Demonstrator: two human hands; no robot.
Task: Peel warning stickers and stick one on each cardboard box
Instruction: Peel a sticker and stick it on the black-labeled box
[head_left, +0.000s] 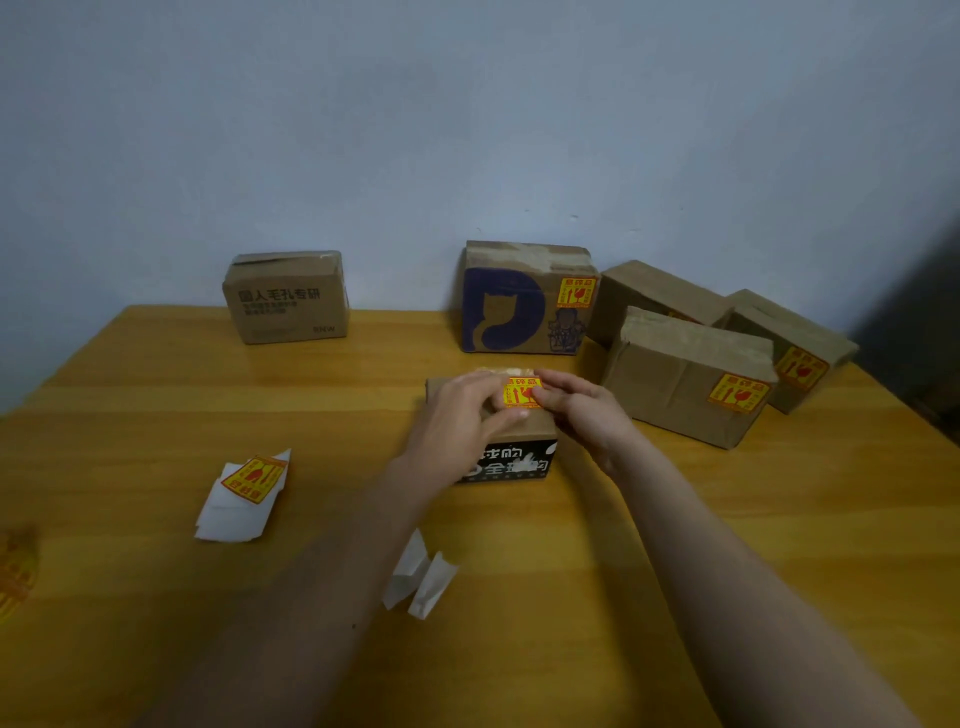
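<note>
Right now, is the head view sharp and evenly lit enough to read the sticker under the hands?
Head view: soft overall, so the sticker on the box shows colour but no readable print; light is dim, darkening at the right edge; wide-angle bend curves the table; a yellow object at the left edge is blurred.

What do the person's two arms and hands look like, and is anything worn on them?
Both arms are bare from the bottom edge of the picture up to the hands: no sleeve shows. The left hand and the right hand wear no glove. No ring, watch or bracelet can be seen on the fingers or wrists, though the picture is somewhat soft. The left forearm lies in darker shadow.
</note>
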